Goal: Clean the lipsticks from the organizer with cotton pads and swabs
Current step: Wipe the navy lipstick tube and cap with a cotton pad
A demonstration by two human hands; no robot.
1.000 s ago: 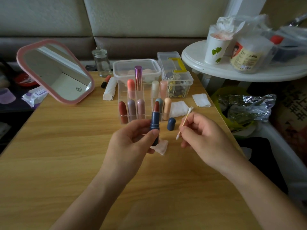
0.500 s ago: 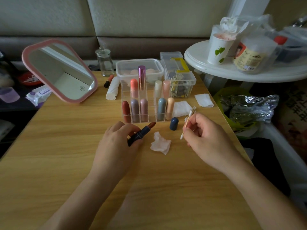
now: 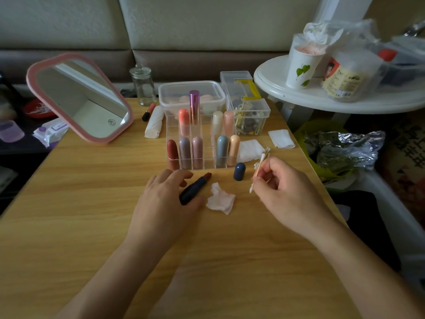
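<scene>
Item: open lipstick (image 3: 195,187), dark navy case with the red-brown bullet exposed. It lies slanted on the surface (image 3: 92,203), just in front of the organizer (image 3: 208,157).
Handling: light and rigid, and the smooth case is probably slippery. The bullet is soft and likely to smear or snap. Take hold by the case, not the bullet.
Left hand (image 3: 165,199): palm down, low over the surface. The grip is closed lightly round the case's base end, thumb on the near side and fingers on the far side.
Right hand (image 3: 282,192): slightly raised, grip pinched on a cotton swab (image 3: 259,165). The stick is slanted, lower tip toward the surface.
Nearby: cap (image 3: 239,171) standing upright; crumpled cotton pad (image 3: 220,200) lying between the hands.
</scene>
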